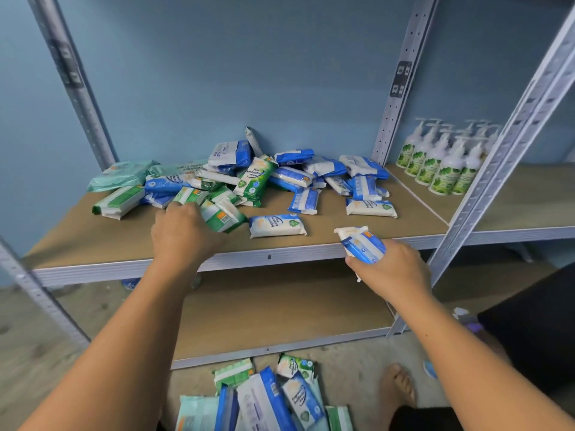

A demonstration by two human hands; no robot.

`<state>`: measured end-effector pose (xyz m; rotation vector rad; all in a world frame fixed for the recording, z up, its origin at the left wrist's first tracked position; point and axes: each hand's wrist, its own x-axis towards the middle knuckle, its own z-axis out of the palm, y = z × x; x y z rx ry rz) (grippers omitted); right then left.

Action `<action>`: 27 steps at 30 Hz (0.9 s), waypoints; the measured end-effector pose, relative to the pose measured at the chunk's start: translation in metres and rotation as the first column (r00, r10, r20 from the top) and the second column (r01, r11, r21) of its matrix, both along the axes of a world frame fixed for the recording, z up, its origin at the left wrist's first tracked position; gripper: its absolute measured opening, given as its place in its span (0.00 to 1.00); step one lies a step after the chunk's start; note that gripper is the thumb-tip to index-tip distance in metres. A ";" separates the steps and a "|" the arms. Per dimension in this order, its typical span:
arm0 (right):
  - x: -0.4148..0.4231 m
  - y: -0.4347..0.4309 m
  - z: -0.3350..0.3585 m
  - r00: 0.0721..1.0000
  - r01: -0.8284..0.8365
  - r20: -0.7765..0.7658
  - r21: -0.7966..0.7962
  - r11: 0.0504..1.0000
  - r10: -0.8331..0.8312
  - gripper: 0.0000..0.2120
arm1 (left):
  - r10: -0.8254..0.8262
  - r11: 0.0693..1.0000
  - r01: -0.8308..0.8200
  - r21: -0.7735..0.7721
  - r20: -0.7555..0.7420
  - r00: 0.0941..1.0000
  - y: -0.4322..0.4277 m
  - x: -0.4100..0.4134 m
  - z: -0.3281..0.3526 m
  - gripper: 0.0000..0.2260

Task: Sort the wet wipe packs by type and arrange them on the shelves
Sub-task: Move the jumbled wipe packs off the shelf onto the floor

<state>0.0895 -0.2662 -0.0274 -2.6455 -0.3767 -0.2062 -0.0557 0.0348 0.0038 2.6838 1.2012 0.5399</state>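
Right hand (392, 269) gripped a blue pack (362, 244) at the shelf's (93, 241) near edge; left hand (180, 231) reached a green pack (222, 216) by the pile (280, 172), grip unclear. The packs looked light, soft and probably slippery, best held mid-body.

The one head view looks forward and down from just above the person's arms, squarely at a shelf (102, 241) against a blue wall (233, 73). It sits near: both forearms run up from the bottom edge, the left hand (183, 231) and the right hand (392, 269) with its blue pack (362, 244) reaching the shelf's front. The wide lens splays the uprights (401, 82) and takes in the lower board (280, 309) and floor (351, 362).
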 end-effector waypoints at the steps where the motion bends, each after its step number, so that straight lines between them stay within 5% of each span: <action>1: -0.008 -0.006 -0.005 1.000 -0.006 -0.005 0.028 1.000 0.006 0.21 | -0.068 0.998 0.068 -0.017 0.024 0.997 -0.010 -0.002 0.002 0.23; 5: -0.030 -0.026 -0.040 0.998 0.007 -0.062 0.021 1.000 -0.005 0.22 | -0.364 0.925 0.361 -0.122 -0.003 0.931 -0.071 -0.003 -0.011 0.20; 9: -0.037 -0.042 -0.082 0.981 0.022 -0.191 -0.070 0.997 -0.036 0.22 | -0.538 0.842 0.528 -0.112 -0.268 0.800 -0.126 0.002 -0.068 0.21; 14: -0.035 -0.054 -0.123 0.951 -0.061 -0.307 -0.261 0.963 -0.023 0.21 | -0.534 0.842 0.492 -0.219 -0.458 0.710 -0.150 0.015 -0.156 0.24; 21: -0.031 -0.064 -0.192 0.871 -0.310 -0.489 -0.474 0.824 0.046 0.26 | -0.517 0.839 0.318 -0.442 -0.466 0.718 -0.177 0.003 -0.280 0.27; 27: -0.004 -0.066 -0.241 0.825 -0.267 -0.562 -0.481 0.835 -0.060 0.22 | -0.523 0.830 0.302 -0.469 -0.467 0.713 -0.173 0.029 -0.331 0.30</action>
